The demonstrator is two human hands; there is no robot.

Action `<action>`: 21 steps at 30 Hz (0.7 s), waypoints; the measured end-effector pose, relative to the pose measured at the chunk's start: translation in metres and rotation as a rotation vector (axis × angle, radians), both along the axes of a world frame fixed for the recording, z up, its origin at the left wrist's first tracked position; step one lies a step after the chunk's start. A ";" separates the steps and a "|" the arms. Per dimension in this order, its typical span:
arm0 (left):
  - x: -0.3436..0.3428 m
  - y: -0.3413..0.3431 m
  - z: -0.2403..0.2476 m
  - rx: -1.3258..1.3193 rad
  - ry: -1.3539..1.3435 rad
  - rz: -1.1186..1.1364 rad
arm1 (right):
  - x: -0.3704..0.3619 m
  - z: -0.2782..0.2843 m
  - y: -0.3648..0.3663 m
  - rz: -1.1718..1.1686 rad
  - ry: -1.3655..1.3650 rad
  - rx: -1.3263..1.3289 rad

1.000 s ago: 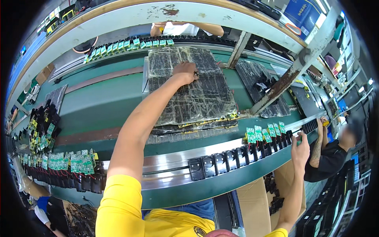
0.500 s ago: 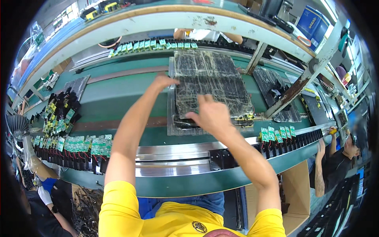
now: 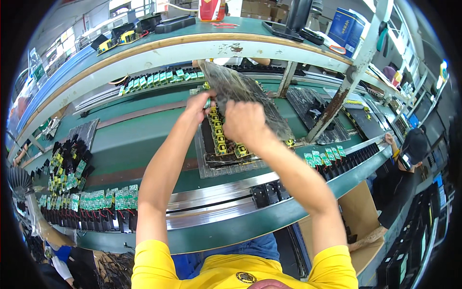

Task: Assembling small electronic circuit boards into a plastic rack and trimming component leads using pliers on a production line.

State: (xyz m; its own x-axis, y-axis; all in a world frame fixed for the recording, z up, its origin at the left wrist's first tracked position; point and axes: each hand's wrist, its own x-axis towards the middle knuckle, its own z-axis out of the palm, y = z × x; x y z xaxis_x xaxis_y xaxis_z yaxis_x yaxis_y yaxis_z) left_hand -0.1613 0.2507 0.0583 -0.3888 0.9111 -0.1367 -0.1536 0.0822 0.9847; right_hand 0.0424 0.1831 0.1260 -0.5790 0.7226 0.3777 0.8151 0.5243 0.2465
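A scuffed dark sheet (image 3: 255,94) is tilted up over a tray (image 3: 231,169) on the green bench. My right hand (image 3: 244,120) is closed, its fingers curled round the sheet's near left edge. Under the raised side, rows of small circuit boards with yellow-wrapped transformers (image 3: 217,131) show in the tray. My left hand (image 3: 197,108) is at the tray's left side, fingers closed, with a bit of green at the fingertips; what it grips is too small to name. The sheet's right side stays low over the tray and hides the boards there.
Along the near metal rail (image 3: 207,202) stand black cases with green boards (image 3: 103,200). A heap of boards (image 3: 70,166) lies left. Overhead runs a shelf beam (image 3: 231,48); a rusty post (image 3: 334,108) stands right. A co-worker (image 3: 402,178) is at the right.
The dark sheet, flat before, has its left side raised, exposing the yellow transformers. My right hand has closed on its edge; my left hand has moved slightly nearer. The whole view has shifted.
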 end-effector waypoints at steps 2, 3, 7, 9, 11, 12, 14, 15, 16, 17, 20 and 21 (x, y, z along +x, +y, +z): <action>0.025 0.010 0.032 0.098 -0.088 -0.013 | 0.020 0.060 0.003 -0.056 -0.177 -0.060; 0.038 0.013 0.044 0.147 -0.132 -0.024 | 0.027 0.082 0.008 -0.070 -0.207 -0.074; 0.063 0.025 0.103 0.327 -0.312 -0.057 | 0.057 0.120 0.018 0.004 -0.072 0.256; 0.081 0.014 0.116 0.409 -0.411 -0.076 | 0.082 0.139 0.014 0.019 -0.046 0.359; 0.090 -0.022 0.110 0.480 -0.505 -0.072 | 0.106 0.146 -0.003 0.049 -0.079 0.400; 0.092 -0.034 0.113 0.515 -0.551 -0.064 | 0.114 0.149 -0.013 0.094 -0.116 0.447; 0.094 -0.053 0.102 0.505 -0.582 -0.051 | 0.132 0.155 -0.052 0.037 -0.126 0.433; 0.097 -0.063 0.094 0.496 -0.618 -0.040 | 0.146 0.157 -0.074 0.027 -0.128 0.426; 0.099 -0.074 0.085 0.485 -0.653 -0.029 | 0.161 0.159 -0.097 -0.070 -0.197 0.403; 0.102 -0.085 0.078 0.470 -0.684 -0.020 | 0.177 0.163 -0.122 -0.170 -0.262 0.374; 0.120 -0.104 0.060 0.448 -0.687 -0.103 | 0.233 0.185 -0.203 -0.291 -0.279 0.376; 0.126 -0.112 0.059 0.480 -0.659 -0.098 | 0.254 0.198 -0.234 -0.133 -0.243 0.420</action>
State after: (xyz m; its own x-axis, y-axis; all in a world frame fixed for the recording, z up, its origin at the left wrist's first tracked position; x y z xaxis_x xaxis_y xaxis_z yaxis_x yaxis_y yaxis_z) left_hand -0.0354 0.1392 0.1173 -0.2806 0.9541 0.1044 -0.7270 -0.2823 0.6259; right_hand 0.2964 -0.0507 0.3242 -0.5994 0.6106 0.5176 0.7611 0.2348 0.6046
